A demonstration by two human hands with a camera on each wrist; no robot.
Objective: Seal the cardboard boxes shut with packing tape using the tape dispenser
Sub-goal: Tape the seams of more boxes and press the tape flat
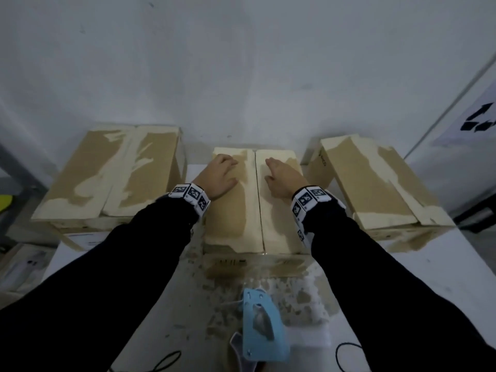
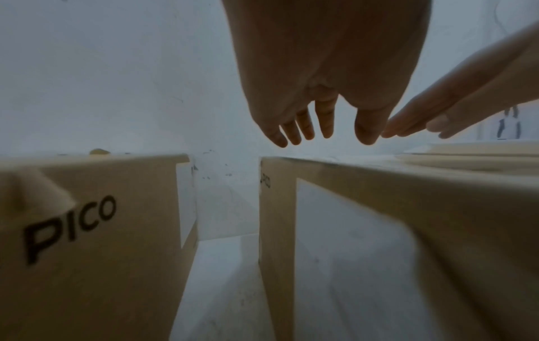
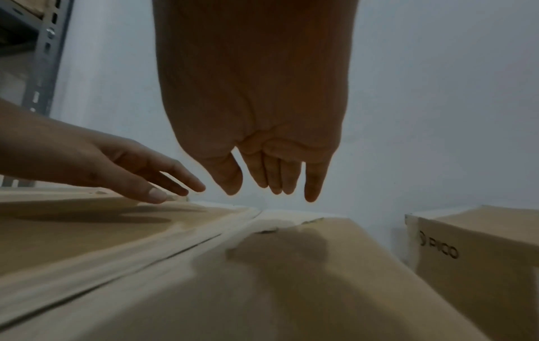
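Note:
Three brown cardboard boxes with torn, pale tops stand in a row on a white table. Both my hands are over the middle box, one on each side of its centre seam, where the two flaps meet. My left hand lies over the left flap and my right hand over the right flap, fingers straight and holding nothing. In the wrist views the left hand and right hand hang just above the box top. A light blue tape dispenser lies on the table in front of the box.
The left box and right box flank the middle one with narrow gaps. Cardboard scraps litter the table near the dispenser. Black cables lie at the front edge. A metal rack stands at the left, a white wall behind.

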